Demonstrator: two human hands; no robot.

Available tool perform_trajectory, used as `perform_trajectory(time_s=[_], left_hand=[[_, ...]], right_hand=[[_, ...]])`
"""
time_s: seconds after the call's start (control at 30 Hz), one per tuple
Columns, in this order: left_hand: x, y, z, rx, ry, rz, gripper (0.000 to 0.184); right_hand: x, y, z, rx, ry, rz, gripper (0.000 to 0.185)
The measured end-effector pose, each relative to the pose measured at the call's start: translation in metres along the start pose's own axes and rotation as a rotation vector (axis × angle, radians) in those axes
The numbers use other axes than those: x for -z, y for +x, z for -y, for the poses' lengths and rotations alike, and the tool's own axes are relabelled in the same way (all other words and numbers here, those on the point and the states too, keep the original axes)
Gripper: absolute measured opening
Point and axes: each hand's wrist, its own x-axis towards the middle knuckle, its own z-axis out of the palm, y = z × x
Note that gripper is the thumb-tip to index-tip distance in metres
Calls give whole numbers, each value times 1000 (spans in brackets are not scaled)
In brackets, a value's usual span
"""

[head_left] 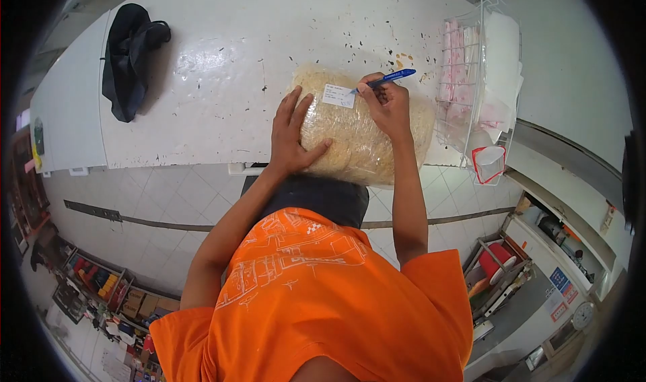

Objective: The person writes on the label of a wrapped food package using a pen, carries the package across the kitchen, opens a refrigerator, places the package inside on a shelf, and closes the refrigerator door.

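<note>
A large clear plastic bag of pale yellowish stuff (346, 140) lies on the white table, its near end jutting past the edge. On its upper side sits a white label (338, 95) with small dark print. My left hand (294, 136) rests spread on the left side of the bag, fingers apart. Closed around a blue pen (393, 78), my right hand (388, 109) is at the label's right end. The pen's tip points at the label; whether it touches cannot be made out.
A black cloth item (131, 59) lies at the table's (222, 113) left. On the right stands a white wire basket (464, 79) holding pink-and-white packets, with a red-edged white scoop-like container (489, 163) at its front. Shelves with boxes (138, 304) are behind at lower left.
</note>
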Motion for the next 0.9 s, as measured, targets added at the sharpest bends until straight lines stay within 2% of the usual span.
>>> perform_trajectory(time_s=[0.47, 0.57, 0.77, 0.9], left_hand=[[0, 2, -1, -13, 5, -5, 87], [-1, 1, -1, -6, 13, -4, 87], [-1, 1, -1, -2, 19, 4, 87], [-3, 1, 0, -7, 9, 3, 88]], right_hand=[[1, -1, 7, -39, 13, -5, 4], [3, 0, 8, -4, 51, -89, 5], [6, -4, 1, -69, 161, 27, 6], [6, -5, 7, -35, 46, 9, 7]])
